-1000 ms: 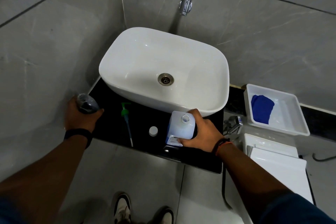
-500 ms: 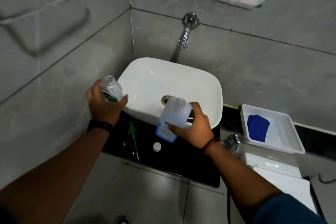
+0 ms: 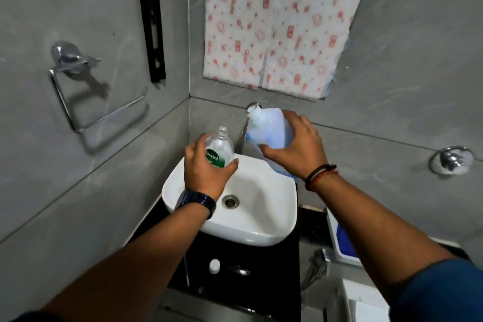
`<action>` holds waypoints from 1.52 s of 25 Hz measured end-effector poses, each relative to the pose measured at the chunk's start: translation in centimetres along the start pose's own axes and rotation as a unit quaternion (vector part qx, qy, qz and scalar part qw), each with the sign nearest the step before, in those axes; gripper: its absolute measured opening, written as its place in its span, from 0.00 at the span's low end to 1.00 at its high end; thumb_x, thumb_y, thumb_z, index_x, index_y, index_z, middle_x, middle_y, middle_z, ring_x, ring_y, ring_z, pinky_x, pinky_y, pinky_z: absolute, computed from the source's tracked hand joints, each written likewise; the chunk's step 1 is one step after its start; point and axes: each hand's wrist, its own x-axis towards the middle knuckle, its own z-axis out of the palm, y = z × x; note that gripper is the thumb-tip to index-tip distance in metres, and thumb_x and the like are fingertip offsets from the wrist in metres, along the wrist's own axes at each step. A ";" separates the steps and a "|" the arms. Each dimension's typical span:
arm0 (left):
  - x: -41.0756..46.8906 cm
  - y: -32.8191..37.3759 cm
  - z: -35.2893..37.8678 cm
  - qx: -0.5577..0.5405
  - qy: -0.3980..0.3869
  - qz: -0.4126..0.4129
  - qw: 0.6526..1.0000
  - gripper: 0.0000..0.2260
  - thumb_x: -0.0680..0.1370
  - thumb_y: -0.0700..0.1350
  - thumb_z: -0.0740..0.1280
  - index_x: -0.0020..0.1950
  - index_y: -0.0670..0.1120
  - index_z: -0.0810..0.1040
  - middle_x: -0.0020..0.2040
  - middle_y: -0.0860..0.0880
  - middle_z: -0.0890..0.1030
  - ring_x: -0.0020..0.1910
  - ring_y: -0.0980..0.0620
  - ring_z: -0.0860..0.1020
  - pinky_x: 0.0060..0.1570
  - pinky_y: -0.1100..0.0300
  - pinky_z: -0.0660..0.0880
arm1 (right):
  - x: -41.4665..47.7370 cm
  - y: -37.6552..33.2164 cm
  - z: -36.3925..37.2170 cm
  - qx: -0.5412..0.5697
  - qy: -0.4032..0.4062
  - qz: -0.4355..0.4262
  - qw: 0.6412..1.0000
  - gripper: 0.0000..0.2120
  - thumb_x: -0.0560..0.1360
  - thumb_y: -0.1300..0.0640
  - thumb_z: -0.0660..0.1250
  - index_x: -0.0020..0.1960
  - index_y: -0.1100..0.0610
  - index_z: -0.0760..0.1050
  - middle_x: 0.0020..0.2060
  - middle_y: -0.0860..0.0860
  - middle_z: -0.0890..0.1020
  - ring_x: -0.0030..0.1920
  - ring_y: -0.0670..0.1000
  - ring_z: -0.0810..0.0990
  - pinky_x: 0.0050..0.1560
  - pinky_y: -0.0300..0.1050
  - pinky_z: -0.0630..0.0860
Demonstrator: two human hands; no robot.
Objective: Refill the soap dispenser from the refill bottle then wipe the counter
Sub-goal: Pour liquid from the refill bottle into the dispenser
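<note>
My left hand [image 3: 206,172] grips a clear soap dispenser bottle [image 3: 220,150] with a green label, upright and without its pump, above the left rim of the white basin [image 3: 261,222]. My right hand [image 3: 295,150] holds the whitish refill bottle [image 3: 266,125] with blue liquid, tilted with its open neck pointing up and left, a little above and right of the dispenser's mouth. A white cap [image 3: 214,266] lies on the black counter [image 3: 256,285] below the basin. The pump's tube [image 3: 186,273] shows beside my left forearm.
A white tray [image 3: 333,239] with a blue cloth [image 3: 345,242] sits right of the basin. The tap is mostly hidden behind the refill bottle. A chrome towel ring [image 3: 86,97] hangs on the left wall, a patterned sheet [image 3: 282,23] on the back wall.
Both hands have lifted their bottles from the counter to above the basin. The refill bottle now tilts toward the dispenser. The view has swung upward.
</note>
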 end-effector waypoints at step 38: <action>-1.3 6.2 3.6 0.001 -0.063 0.000 0.998 0.39 0.58 0.54 0.79 0.66 0.52 0.69 0.56 0.48 0.70 0.51 0.48 0.74 0.43 0.62 0.70 | 2.1 0.3 -7.6 -0.376 -0.043 -0.159 0.912 0.38 0.61 0.47 0.77 0.66 0.49 0.63 0.50 0.56 0.75 0.49 0.57 0.74 0.35 0.49 0.75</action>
